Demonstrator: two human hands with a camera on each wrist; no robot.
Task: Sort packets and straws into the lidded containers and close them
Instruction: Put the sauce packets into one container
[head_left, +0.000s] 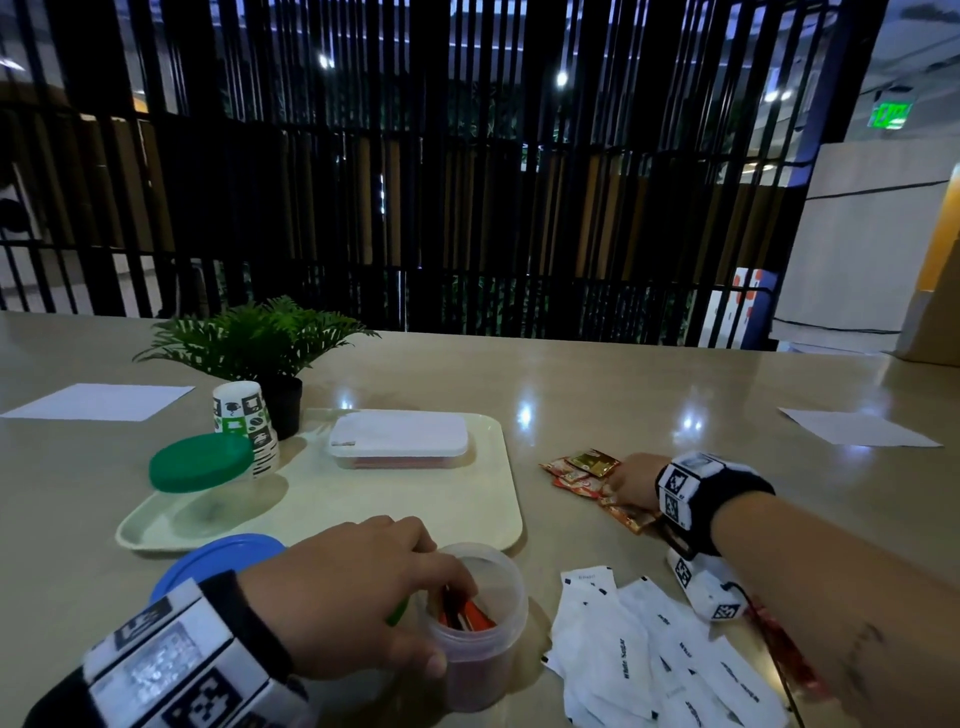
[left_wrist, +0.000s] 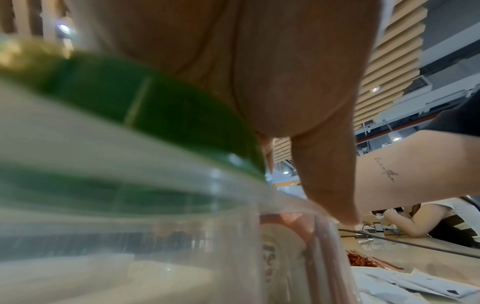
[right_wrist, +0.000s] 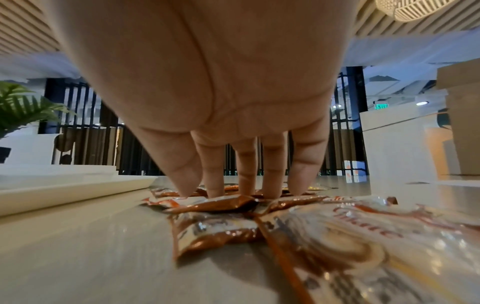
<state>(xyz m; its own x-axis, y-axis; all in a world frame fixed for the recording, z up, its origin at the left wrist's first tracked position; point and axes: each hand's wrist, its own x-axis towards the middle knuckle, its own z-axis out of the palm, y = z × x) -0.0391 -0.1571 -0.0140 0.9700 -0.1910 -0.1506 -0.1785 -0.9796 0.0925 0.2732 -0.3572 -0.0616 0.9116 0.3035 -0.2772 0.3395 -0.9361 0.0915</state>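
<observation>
My left hand (head_left: 441, 597) grips the clear round container (head_left: 483, 670) at the table's near edge, thumb on its outer wall and fingers over the rim. Red packets (head_left: 467, 618) stand inside it. In the left wrist view one finger (left_wrist: 324, 174) points down into the container (left_wrist: 233, 246), and something green (left_wrist: 155, 115) lies under the palm; I cannot tell what it is. My right hand (head_left: 631, 480) reaches to the right of the tray, and its straight fingers (right_wrist: 244, 174) press on brown and orange packets (head_left: 587, 467) (right_wrist: 233, 203). White sugar packets (head_left: 649, 660) lie near my right forearm.
A cream tray (head_left: 363, 509) carries a white-lidded box (head_left: 400, 439) and a green-lidded round container (head_left: 200, 462). A blue lid (head_left: 218, 558) lies by my left wrist. Stacked paper cups (head_left: 244, 421) and a potted plant (head_left: 254, 338) stand behind the tray. Paper sheets (head_left: 98, 402) lie at the far sides.
</observation>
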